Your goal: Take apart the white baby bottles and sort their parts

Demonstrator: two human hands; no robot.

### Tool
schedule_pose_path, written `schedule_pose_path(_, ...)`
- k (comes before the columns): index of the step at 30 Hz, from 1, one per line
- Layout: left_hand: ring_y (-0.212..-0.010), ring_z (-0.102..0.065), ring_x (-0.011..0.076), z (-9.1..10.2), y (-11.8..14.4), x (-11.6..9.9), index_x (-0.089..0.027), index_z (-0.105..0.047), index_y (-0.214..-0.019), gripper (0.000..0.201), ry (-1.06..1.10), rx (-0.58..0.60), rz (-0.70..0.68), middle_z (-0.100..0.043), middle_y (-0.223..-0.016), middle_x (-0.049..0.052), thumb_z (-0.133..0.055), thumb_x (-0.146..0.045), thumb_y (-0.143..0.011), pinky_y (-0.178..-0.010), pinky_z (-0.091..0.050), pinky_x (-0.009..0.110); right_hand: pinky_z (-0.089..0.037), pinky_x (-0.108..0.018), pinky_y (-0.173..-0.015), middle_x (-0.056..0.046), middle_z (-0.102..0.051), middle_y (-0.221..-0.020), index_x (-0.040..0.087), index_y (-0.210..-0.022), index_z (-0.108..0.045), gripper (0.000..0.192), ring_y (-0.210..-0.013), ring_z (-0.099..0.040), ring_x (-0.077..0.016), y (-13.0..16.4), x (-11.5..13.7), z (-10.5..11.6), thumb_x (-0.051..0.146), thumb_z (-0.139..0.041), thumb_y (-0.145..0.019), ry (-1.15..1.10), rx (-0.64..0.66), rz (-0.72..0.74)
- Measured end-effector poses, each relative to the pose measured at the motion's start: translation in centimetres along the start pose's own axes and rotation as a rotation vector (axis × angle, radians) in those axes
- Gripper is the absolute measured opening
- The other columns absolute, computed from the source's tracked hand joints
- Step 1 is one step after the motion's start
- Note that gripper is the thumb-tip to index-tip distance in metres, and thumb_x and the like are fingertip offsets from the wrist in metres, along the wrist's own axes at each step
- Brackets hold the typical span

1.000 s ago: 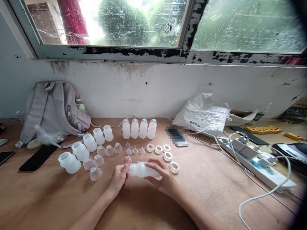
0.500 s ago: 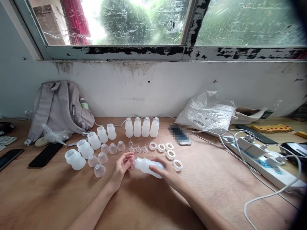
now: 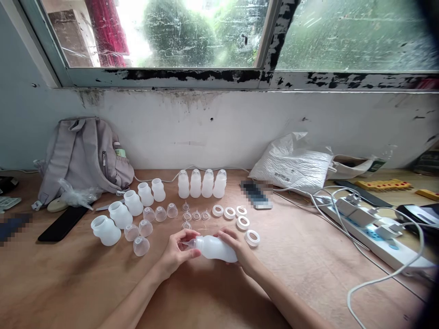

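A frosted white baby bottle (image 3: pixel 216 248) lies sideways between my hands above the table, its neck pointing left. My right hand (image 3: pixel 236 246) is wrapped around the bottle's base end. At the neck, my left hand (image 3: pixel 181 251) has its thumb and fingers closed around a clear bottle nipple (image 3: pixel 190 244), which sits at the mouth. Just beyond my left hand stand several loose clear nipples (image 3: pixel 196 215). White collar rings (image 3: pixel 252 238) lie by my right hand. Clear dome caps (image 3: pixel 141 246) and open bottles (image 3: pixel 106 230) stand to the left.
Several capped bottles (image 3: pixel 195 183) stand in a row near the wall. A grey backpack (image 3: pixel 82 153) and a black phone (image 3: pixel 61 225) are on the left. Farther right are a silver packet (image 3: pixel 291 161), another phone (image 3: pixel 256 195) and a power strip (image 3: pixel 370 235) with loose white cables.
The bottle has come slightly nearer to me and lies more level. My left fingers have moved onto its neck end around the nipple, and my right hand has shifted its hold on the base.
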State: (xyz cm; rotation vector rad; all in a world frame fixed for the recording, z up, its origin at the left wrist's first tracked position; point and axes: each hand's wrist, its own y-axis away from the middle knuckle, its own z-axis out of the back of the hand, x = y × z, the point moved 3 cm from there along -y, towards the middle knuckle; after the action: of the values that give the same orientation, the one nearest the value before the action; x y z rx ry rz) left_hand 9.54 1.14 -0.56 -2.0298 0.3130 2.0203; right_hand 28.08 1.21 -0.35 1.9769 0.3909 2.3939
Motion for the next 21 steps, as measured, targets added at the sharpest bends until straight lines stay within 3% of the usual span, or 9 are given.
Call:
schedule_pose_path(2,-0.083,-0.055,0.0189,-0.2,0.3,-0.4,-0.016,-0.06,-0.091,0.035,-0.045,0.011,-0.089,-0.06,-0.09,0.007,-0.07,-0.03,-0.06,-0.075,-0.044,0.028,-0.02,-0.018,-0.027,-0.002,-0.06,-0.062,0.019,-0.086,-0.056,0.035,-0.037,-0.049,-0.012,0.0,-0.7,-0.1,0.05,-0.046,-0.074,-0.112,0.033,-0.197)
schedule_pose_path(4,-0.088,-0.054,0.0199,-0.2,0.4,-0.5,-0.016,-0.06,-0.094,0.034,-0.074,-0.009,-0.143,-0.06,-0.094,0.008,-0.068,-0.029,-0.064,-0.08,-0.042,0.029,-0.018,-0.017,-0.027,-0.002,-0.059,-0.061,0.019,-0.089,-0.055,0.034,-0.036,-0.047,-0.0111,-0.1,-0.8,-0.2,0.049,-0.046,-0.074,-0.165,0.036,-0.231)
schedule_pose_path(7,-0.096,-0.053,0.0212,-0.1,0.1,0.0,-0.017,-0.057,-0.1,0.039,-0.034,-0.045,-0.11,-0.058,-0.104,0.01,-0.066,-0.032,-0.065,-0.085,-0.041,0.03,-0.031,-0.019,-0.033,-0.003,-0.059,-0.07,0.019,-0.082,-0.056,0.03,-0.051,-0.054,-0.014,-0.3,-0.2,0.0,0.048,-0.049,-0.074,-0.094,-0.051,-0.005)
schedule_pose_path(10,-0.086,-0.056,0.0187,0.0,-0.5,1.0,-0.017,-0.053,-0.104,0.045,0.032,-0.077,0.022,-0.058,-0.101,0.01,-0.064,-0.039,-0.066,-0.072,-0.046,0.027,-0.039,-0.022,-0.044,-0.003,-0.059,-0.073,0.018,-0.076,-0.056,0.031,-0.063,-0.055,-0.0167,-0.2,0.6,0.3,0.048,-0.05,-0.075,0.073,-0.183,0.205)
schedule_pose_path(14,-0.063,-0.054,0.0127,-0.3,-0.5,1.4,-0.014,-0.054,-0.102,0.045,0.113,-0.027,0.148,-0.058,-0.079,0.006,-0.057,-0.047,-0.071,-0.055,-0.043,0.023,-0.042,-0.026,-0.057,-0.003,-0.058,-0.074,0.018,-0.081,-0.055,0.028,-0.066,-0.054,-0.0173,0.3,1.3,0.4,0.044,-0.046,-0.08,0.195,-0.247,0.334)
schedule_pose_path(18,-0.061,-0.051,0.011,-0.9,0.0,0.7,-0.013,-0.059,-0.096,0.044,0.17,0.026,0.206,-0.057,-0.075,0.004,-0.056,-0.048,-0.071,-0.056,-0.042,0.022,-0.041,-0.027,-0.063,-0.002,-0.058,-0.074,0.018,-0.079,-0.054,0.022,-0.069,-0.055,-0.0174,0.8,1.6,0.2,0.038,-0.044,-0.082,0.31,-0.251,0.474)
schedule_pose_path(21,-0.063,-0.05,0.0111,-1.2,0.2,0.5,-0.012,-0.06,-0.09,0.041,0.139,0.037,0.152,-0.057,-0.074,0.004,-0.059,-0.047,-0.068,-0.057,-0.04,0.021,-0.04,-0.027,-0.062,-0.001,-0.057,-0.069,0.018,-0.072,-0.053,0.022,-0.066,-0.054,-0.0166,1.0,1.5,0.1,0.036,-0.044,-0.082,0.341,-0.264,0.523)
